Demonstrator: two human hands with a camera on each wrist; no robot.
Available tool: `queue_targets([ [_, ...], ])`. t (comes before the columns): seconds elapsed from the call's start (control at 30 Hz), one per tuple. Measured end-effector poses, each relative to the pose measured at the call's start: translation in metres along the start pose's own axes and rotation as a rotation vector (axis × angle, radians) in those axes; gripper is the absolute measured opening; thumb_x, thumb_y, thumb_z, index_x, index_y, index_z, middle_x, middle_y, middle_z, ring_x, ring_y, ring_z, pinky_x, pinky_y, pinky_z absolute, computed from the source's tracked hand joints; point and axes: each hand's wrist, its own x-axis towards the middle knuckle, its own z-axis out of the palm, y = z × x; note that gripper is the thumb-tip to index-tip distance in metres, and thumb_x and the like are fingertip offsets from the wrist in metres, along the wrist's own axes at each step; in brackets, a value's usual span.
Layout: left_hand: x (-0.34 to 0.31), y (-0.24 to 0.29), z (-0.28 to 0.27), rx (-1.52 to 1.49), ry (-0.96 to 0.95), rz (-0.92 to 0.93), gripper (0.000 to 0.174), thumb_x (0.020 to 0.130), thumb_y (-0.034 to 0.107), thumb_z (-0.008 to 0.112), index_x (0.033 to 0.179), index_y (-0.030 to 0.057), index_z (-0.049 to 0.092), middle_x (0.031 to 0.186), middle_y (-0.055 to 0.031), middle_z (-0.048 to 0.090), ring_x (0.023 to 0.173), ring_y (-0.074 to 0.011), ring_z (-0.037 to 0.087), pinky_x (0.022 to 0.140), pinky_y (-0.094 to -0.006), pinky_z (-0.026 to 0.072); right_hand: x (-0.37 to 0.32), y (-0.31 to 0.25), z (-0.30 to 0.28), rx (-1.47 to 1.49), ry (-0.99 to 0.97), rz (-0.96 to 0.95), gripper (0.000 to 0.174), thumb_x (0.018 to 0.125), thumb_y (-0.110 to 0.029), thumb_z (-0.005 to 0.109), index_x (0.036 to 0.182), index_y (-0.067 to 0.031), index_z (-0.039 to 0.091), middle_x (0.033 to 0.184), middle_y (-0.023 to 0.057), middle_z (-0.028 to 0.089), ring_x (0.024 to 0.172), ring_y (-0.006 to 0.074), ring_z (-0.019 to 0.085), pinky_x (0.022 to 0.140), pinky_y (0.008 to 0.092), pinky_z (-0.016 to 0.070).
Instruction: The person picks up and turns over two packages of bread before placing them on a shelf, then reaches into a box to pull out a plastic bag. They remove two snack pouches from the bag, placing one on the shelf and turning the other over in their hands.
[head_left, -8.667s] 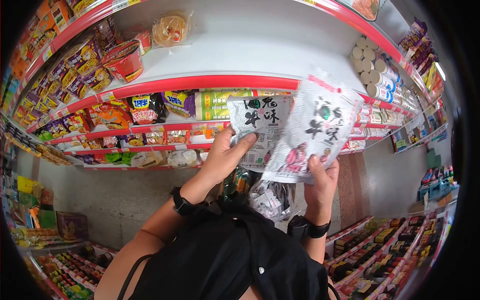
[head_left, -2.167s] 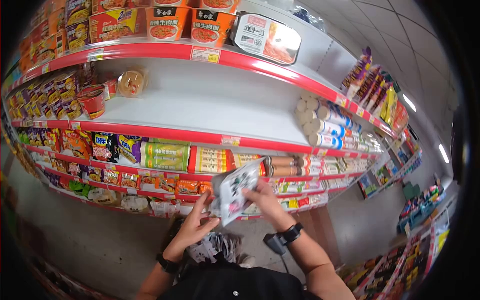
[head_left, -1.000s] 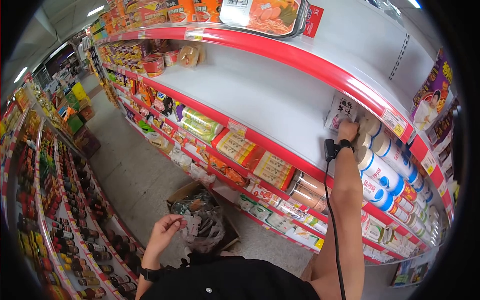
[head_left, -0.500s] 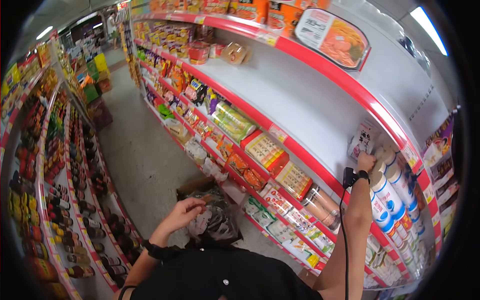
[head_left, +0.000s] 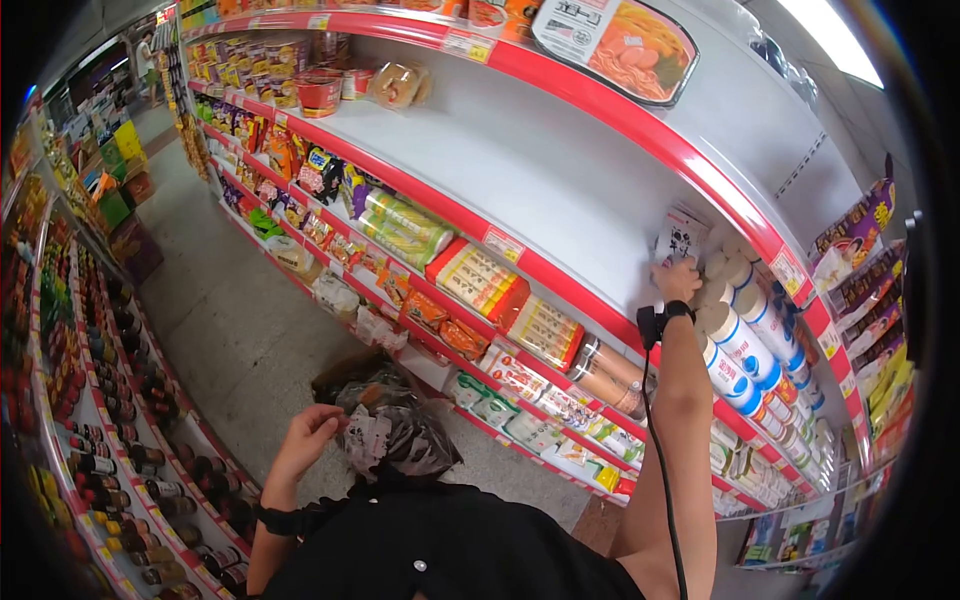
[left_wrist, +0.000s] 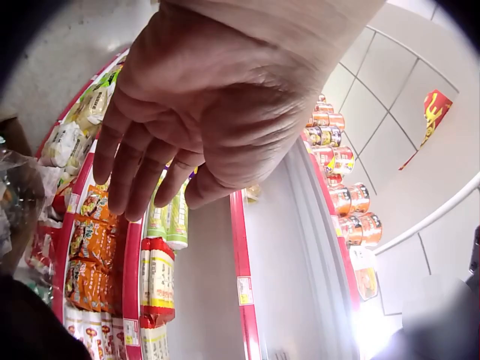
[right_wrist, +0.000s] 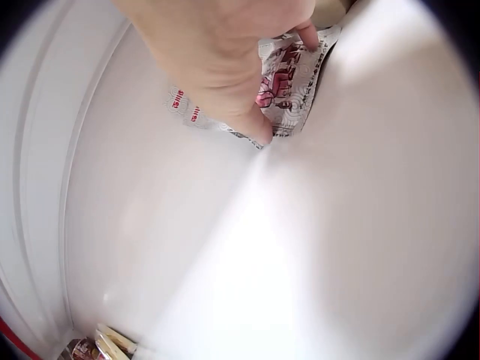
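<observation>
On the middle shelf, at its right end, silver-white packets [head_left: 683, 232] lean against the back beside stacked white rolls [head_left: 742, 350]. My right hand [head_left: 677, 281] grips their lower part. In the right wrist view, thumb and fingers of my right hand [right_wrist: 225, 64] hold opposite edges of the packet [right_wrist: 287, 88]; the palm hides part of it. Low on the left, my left hand [head_left: 305, 445] hangs empty beside a dark plastic bag [head_left: 412, 435] with packets in it. The left wrist view shows the fingers of my left hand [left_wrist: 202, 120] relaxed, slightly bent.
Noodle cups [head_left: 318, 92] and a round wrapped item [head_left: 397, 85] sit farther left on the shelf. Noodle bundles [head_left: 478, 285] fill the shelf below. A boxed meal [head_left: 618, 48] stands above. Bottles [head_left: 150, 520] line the left shelves. A cable hangs from my right wrist.
Both hands held packets before my body earlier; now the right grips packets on the shelf, where it was a second ago. My left hand has shifted left from over the bag.
</observation>
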Motion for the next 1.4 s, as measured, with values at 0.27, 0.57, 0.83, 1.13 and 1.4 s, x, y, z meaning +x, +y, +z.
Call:
queue_targets([
  [0.27,-0.011,0.006,0.017,0.023,0.069,-0.015,0.023,0.092,0.010,0.050,0.111,-0.0029,0.055,0.097,-0.0095,0.064,0.091,-0.0159,0.060,0.081,-0.0292,0.0465,0.026,-0.009,0.009,0.018,0.027,0.031,0.107,0.055,-0.046,0.077,0.136,-0.0058,0.020,0.124,0.0296,0.038,0.116,0.0421,0.039,0.096,0.0471,0.0380],
  [0.57,-0.017,0.010,0.031,0.009,0.116,-0.050,0.023,0.092,0.011,0.051,0.110,-0.0025,0.055,0.097,-0.0093,0.064,0.090,-0.0158,0.061,0.080,-0.0294,0.0464,0.048,-0.002,0.032,0.133,0.104,0.189,0.111,0.056,-0.048,0.076,0.136,-0.0033,0.014,0.127,0.0285,0.036,0.118,0.0432,0.037,0.095,0.0495,0.0384],
  [0.83,-0.014,0.010,0.033,0.055,0.091,-0.061,0.025,0.092,0.013,0.051,0.111,-0.0022,0.055,0.097,-0.0086,0.064,0.090,-0.0160,0.061,0.080,-0.0290,0.0461,0.056,-0.004,0.025,0.267,0.164,0.340,0.114,0.052,-0.048,0.081,0.132,0.0016,0.017,0.126,0.0339,0.033,0.121,0.0458,0.031,0.102,0.0510,0.0302],
  [1.13,-0.008,0.002,0.027,0.040,0.012,-0.040,0.025,0.092,0.012,0.051,0.113,-0.0017,0.053,0.098,-0.0075,0.063,0.090,-0.0147,0.060,0.079,-0.0276,0.0463,0.050,0.007,0.017,0.225,0.044,0.269,0.108,0.053,-0.044,0.079,0.131,0.0022,0.019,0.126,0.0340,0.033,0.120,0.0467,0.031,0.102,0.0507,0.0295],
  [1.4,-0.011,-0.013,0.007,0.094,-0.040,0.034,0.029,0.094,0.018,0.050,0.117,0.0005,0.053,0.102,-0.0066,0.063,0.095,-0.0138,0.059,0.083,-0.0274,0.0446,0.073,0.024,0.018,0.032,0.204,-0.069,0.089,0.059,-0.055,0.072,0.119,0.0064,0.046,0.121,0.0227,0.050,0.116,0.0415,0.042,0.099,0.0464,0.0311],
])
